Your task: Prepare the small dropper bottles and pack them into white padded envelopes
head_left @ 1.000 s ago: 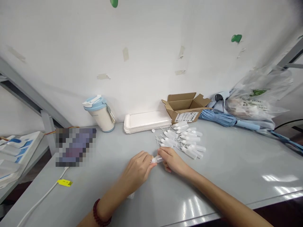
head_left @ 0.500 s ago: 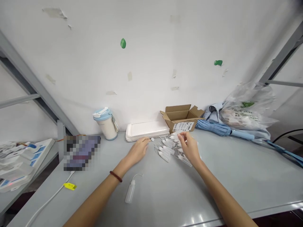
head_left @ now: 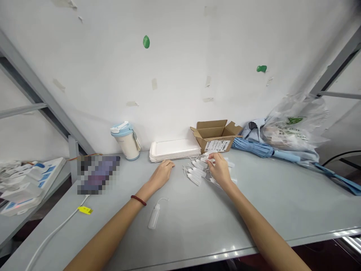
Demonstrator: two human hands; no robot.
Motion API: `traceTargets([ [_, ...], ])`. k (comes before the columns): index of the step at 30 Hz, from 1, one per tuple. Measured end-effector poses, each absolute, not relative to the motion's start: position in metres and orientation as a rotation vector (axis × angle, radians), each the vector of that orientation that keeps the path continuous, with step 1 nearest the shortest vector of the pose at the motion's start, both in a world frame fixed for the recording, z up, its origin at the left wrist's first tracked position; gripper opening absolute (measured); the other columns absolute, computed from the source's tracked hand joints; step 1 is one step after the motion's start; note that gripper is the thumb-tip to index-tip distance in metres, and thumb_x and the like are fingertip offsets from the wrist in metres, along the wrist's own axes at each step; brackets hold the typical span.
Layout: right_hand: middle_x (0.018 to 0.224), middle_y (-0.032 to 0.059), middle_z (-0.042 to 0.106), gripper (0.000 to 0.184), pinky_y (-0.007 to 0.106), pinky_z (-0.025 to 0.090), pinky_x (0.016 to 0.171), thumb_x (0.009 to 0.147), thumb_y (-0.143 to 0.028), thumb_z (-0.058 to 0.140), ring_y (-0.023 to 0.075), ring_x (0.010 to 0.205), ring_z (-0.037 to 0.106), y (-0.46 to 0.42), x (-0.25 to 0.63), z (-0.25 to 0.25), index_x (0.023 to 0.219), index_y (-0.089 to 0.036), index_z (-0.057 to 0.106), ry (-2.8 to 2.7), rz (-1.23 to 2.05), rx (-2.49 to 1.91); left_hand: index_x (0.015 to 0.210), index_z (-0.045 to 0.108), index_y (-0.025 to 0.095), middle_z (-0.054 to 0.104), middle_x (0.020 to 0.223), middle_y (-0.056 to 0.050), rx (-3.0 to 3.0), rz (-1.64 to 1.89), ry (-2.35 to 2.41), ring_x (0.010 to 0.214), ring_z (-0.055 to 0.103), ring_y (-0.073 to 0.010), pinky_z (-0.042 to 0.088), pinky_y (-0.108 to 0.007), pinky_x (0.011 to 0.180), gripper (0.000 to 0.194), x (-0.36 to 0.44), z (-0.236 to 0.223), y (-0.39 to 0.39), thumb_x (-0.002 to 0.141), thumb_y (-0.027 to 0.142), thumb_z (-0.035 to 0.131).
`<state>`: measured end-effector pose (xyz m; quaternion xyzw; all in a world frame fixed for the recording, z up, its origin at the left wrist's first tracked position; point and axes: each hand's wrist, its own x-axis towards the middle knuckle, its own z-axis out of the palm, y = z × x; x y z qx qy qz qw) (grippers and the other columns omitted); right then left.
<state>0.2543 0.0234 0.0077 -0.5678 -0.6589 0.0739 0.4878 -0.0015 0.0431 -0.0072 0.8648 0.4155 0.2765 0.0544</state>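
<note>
A pile of small white plastic bottles [head_left: 197,171] lies on the grey table [head_left: 270,210], in front of a cardboard box [head_left: 216,135]. My right hand [head_left: 218,170] rests on the pile, with its fingers pinched on one small bottle at the far edge. Left of the pile, my left hand [head_left: 162,174] lies on the table by a stack of white trays [head_left: 175,149]; its fingers are curled and I cannot see what is inside them. A red bead bracelet is on that wrist. One single bottle [head_left: 153,219] with a tethered cap lies closer to me, beside my left forearm.
A blue-lidded cup [head_left: 126,140] stands against the wall. A blurred-out phone [head_left: 97,173] with a white cable and yellow tag [head_left: 84,210] lies at the left. A blue umbrella [head_left: 262,150] and a plastic bag [head_left: 293,124] fill the right rear. Boxes [head_left: 25,184] sit on a side shelf.
A second ago both hands held one bottle together near me. That bottle now lies on the table; my left hand has gone to the trays, my right to the pile.
</note>
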Motion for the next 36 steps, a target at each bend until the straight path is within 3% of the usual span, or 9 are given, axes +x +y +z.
traceTargets([
  [7, 0.095, 0.0116, 0.054, 0.008, 0.042, 0.04, 0.081, 0.078, -0.017, 0.045, 0.0261, 0.093, 0.05, 0.013, 0.242, 0.026, 0.084, -0.019, 0.05, -1.671, 0.092, -1.324, 0.099, 0.063, 0.014, 0.067, 0.096, -0.009, 2.394, 0.854, 1.574, 0.084, 0.062, -0.0205, 0.05, -0.035, 0.08, 0.027, -0.052, -0.002, 0.01, 0.081, 0.009, 0.043],
  [9, 0.093, 0.0108, 0.055, 0.011, 0.037, 0.042, 0.077, 0.08, -0.015, 0.042, 0.0223, 0.086, 0.053, 0.002, 0.224, 0.033, 0.087, -0.018, 0.05, -1.754, 0.137, -1.261, 0.096, 0.065, 0.015, 0.068, 0.094, -0.008, 2.334, 0.838, 1.645, 0.082, 0.063, -0.0204, 0.05, -0.034, 0.079, 0.027, -0.06, 0.002, 0.008, 0.079, 0.01, 0.045],
  [13, 0.063, -0.0024, 0.059, 0.007, 0.021, 0.041, 0.055, 0.083, -0.019, 0.051, 0.0122, 0.056, 0.055, -0.038, 0.173, 0.042, 0.077, -0.021, 0.054, -2.113, 0.337, -1.063, 0.091, 0.067, 0.016, 0.069, 0.093, -0.008, 2.253, 0.828, 1.712, 0.086, 0.064, -0.0216, 0.049, -0.032, 0.081, 0.025, -0.062, 0.007, 0.011, 0.077, 0.011, 0.047],
  [15, 0.058, -0.0034, 0.06, 0.007, 0.021, 0.036, 0.049, 0.087, -0.024, 0.05, 0.0121, 0.05, 0.055, -0.062, 0.149, 0.042, 0.089, -0.02, 0.055, -2.322, 0.46, -1.039, 0.089, 0.068, 0.017, 0.069, 0.093, -0.008, 2.223, 0.826, 1.721, 0.085, 0.064, -0.0216, 0.048, -0.032, 0.08, 0.023, -0.06, 0.007, 0.012, 0.076, 0.012, 0.049],
  [18, 0.067, 0.0026, 0.064, 0.034, 0.024, 0.031, 0.049, 0.09, -0.046, 0.044, 0.0179, 0.056, 0.06, -0.09, 0.124, 0.038, 0.105, -0.017, 0.053, -2.555, 0.434, -1.086, 0.083, 0.068, 0.017, 0.069, 0.089, -0.008, 2.172, 0.826, 1.734, 0.082, 0.063, -0.022, 0.048, -0.032, 0.078, 0.016, -0.06, 0.006, 0.012, 0.075, 0.015, 0.054],
  [22, 0.074, 0.007, 0.065, 0.056, 0.025, 0.025, 0.045, 0.079, -0.069, 0.039, 0.0226, 0.056, 0.062, -0.106, 0.109, 0.03, 0.099, -0.019, 0.053, -2.767, 0.263, -1.079, 0.075, 0.065, 0.017, 0.067, 0.083, -0.007, 2.08, 0.842, 1.745, 0.079, 0.061, -0.0228, 0.046, -0.032, 0.076, 0.005, -0.059, 0.006, 0.009, 0.072, 0.019, 0.062],
  [24, 0.076, 0.0074, 0.065, 0.05, 0.025, 0.024, 0.044, 0.083, -0.065, 0.038, 0.0221, 0.057, 0.062, -0.107, 0.106, 0.025, 0.094, -0.019, 0.053, -2.806, 0.177, -1.091, 0.074, 0.062, 0.018, 0.065, 0.081, -0.006, 2.019, 0.87, 1.753, 0.078, 0.061, -0.0226, 0.046, -0.032, 0.074, 0.005, -0.056, 0.008, 0.006, 0.07, 0.02, 0.064],
  [29, 0.077, 0.0067, 0.063, 0.018, 0.025, 0.024, 0.045, 0.093, -0.028, 0.036, 0.0189, 0.057, 0.062, -0.099, 0.111, 0.019, 0.091, -0.018, 0.051, -2.801, -0.004, -1.204, 0.072, 0.053, 0.018, 0.059, 0.072, -0.002, 1.819, 0.989, 1.715, 0.074, 0.058, -0.0197, 0.045, -0.032, 0.071, 0.013, -0.044, 0.019, -0.002, 0.066, 0.017, 0.065],
  [36, 0.077, 0.0081, 0.062, 0.019, 0.025, 0.027, 0.047, 0.091, -0.02, 0.035, 0.0189, 0.062, 0.06, -0.064, 0.146, 0.016, 0.098, -0.015, 0.052, -2.698, -0.04, -1.294, 0.075, 0.046, 0.017, 0.054, 0.061, 0.005, 1.424, 0.997, 1.411, 0.046, 0.051, -0.0089, 0.043, -0.023, 0.048, 0.024, -0.033, 0.029, -0.009, 0.064, 0.021, 0.067],
])
